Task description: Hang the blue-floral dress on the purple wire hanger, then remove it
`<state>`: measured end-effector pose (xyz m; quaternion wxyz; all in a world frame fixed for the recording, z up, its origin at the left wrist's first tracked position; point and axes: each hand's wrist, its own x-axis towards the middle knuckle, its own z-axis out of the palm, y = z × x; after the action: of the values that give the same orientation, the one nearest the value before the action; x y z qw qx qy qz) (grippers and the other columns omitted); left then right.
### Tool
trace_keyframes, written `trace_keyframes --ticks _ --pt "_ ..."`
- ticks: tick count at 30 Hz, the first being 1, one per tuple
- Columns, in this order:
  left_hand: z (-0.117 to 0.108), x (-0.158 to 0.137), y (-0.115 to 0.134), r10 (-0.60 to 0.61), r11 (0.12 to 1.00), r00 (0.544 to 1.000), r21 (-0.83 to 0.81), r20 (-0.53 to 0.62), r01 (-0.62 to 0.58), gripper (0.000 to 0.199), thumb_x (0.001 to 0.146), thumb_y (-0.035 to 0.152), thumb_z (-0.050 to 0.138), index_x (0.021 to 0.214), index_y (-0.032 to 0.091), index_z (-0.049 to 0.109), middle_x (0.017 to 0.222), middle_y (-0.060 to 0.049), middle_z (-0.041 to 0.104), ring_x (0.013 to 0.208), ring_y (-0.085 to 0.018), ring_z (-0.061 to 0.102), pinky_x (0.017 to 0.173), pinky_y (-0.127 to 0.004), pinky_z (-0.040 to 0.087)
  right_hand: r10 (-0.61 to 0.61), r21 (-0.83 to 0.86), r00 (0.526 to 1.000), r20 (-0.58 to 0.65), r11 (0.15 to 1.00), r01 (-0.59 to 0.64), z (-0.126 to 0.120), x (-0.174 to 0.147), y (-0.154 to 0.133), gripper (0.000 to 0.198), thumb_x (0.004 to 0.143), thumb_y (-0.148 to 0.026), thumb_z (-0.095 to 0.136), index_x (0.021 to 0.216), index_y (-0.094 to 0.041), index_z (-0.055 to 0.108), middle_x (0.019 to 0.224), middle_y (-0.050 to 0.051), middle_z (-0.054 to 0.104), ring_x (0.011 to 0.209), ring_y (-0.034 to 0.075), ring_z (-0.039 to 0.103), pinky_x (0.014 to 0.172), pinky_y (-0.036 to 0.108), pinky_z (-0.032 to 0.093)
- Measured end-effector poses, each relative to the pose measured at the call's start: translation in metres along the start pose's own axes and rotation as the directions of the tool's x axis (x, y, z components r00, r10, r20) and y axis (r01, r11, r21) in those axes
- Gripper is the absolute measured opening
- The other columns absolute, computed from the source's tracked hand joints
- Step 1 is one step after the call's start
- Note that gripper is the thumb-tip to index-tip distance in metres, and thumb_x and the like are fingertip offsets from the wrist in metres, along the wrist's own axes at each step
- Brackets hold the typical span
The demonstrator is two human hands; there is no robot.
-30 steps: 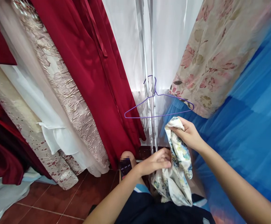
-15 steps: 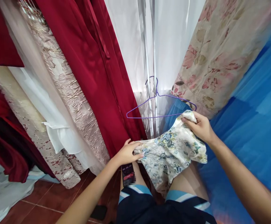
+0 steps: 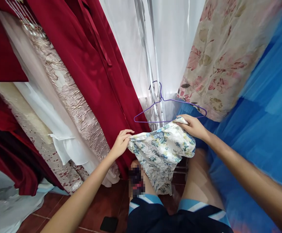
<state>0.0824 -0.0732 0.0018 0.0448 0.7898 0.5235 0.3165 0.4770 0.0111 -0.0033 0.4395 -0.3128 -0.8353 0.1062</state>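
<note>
A floral garment (image 3: 159, 152), white with blue and yellow flowers, is stretched between my two hands above my knees. My left hand (image 3: 121, 141) pinches its left upper corner. My right hand (image 3: 191, 126) grips the right upper edge, with a fold of cloth bunched under the thumb. Just behind the garment's top edge hangs a purple wire hanger (image 3: 141, 114), its hook on a silver metal frame (image 3: 148, 58). Nothing hangs on the hanger, and part of its lower bar is behind the cloth and my right hand.
On the left hang long gowns, among them a dark red dress (image 3: 99, 74) and a pink brocade one (image 3: 80, 113). To the right are a beige flowered dress (image 3: 208, 64) and blue tulle (image 3: 254, 136). A dark flat object (image 3: 108, 224) lies on the red tiled floor (image 3: 87, 207).
The garment has come off the hanger's right side and is now held more level. My right hand has moved left; my left hand has moved up and left, now pinching the corner.
</note>
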Motion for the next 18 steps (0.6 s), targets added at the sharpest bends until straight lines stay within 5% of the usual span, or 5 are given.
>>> trace_keyframes --ticks 3,6,11,14,18 --pt "0.004 0.004 -0.006 -0.042 0.999 0.977 0.021 0.21 0.039 0.034 0.091 0.025 0.038 0.078 0.019 0.069 0.114 -0.006 0.068 0.115 -0.023 0.054 0.106 -0.037 0.039 0.001 0.001 0.997 0.074 1.0 -0.001 0.002 0.003 0.006 0.025 0.095 -0.038 0.055 0.107 -0.023 0.07 0.112 0.009 0.07 0.106 0.028 0.063 0.096 0.041 0.048" --pt "0.014 -0.004 -0.005 -0.076 0.983 0.883 0.185 0.463 -0.013 0.024 0.085 0.037 0.055 0.08 0.02 0.071 0.103 -0.006 0.07 0.106 -0.026 0.059 0.103 -0.041 0.04 0.008 -0.001 0.992 0.128 1.0 -0.008 0.006 0.001 0.012 0.023 0.094 -0.038 0.056 0.101 -0.023 0.07 0.106 0.009 0.069 0.099 0.027 0.064 0.092 0.039 0.048" --pt "0.021 -0.017 0.001 -0.178 0.887 0.894 0.461 0.41 -0.035 0.028 0.087 0.041 0.055 0.089 0.019 0.071 0.096 -0.01 0.07 0.101 -0.031 0.062 0.105 -0.052 0.035 0.066 -0.064 0.988 0.137 0.996 -0.057 0.013 -0.01 0.012 0.024 0.095 -0.041 0.053 0.095 -0.021 0.067 0.099 0.008 0.063 0.088 0.023 0.063 0.084 0.036 0.048" --pt "0.015 -0.013 -0.002 -0.18 0.955 0.916 0.286 0.359 0.076 0.035 0.094 0.032 0.039 0.099 0.021 0.071 0.102 -0.007 0.07 0.103 -0.027 0.062 0.101 -0.045 0.039 0.072 -0.072 0.99 0.125 0.995 -0.064 0.01 -0.012 0.008 0.025 0.096 -0.041 0.053 0.091 -0.02 0.065 0.095 0.007 0.061 0.085 0.022 0.061 0.08 0.034 0.047" --pt "0.009 -0.008 0.002 -0.227 0.945 0.872 -0.118 0.433 0.305 0.048 0.097 0.047 0.037 0.091 0.014 0.071 0.088 -0.006 0.068 0.092 -0.025 0.061 0.086 -0.037 0.047 0.064 -0.095 0.992 0.109 0.994 -0.054 0.004 -0.011 0.005 0.025 0.096 -0.041 0.052 0.087 -0.02 0.063 0.088 0.006 0.059 0.08 0.021 0.059 0.077 0.034 0.045"
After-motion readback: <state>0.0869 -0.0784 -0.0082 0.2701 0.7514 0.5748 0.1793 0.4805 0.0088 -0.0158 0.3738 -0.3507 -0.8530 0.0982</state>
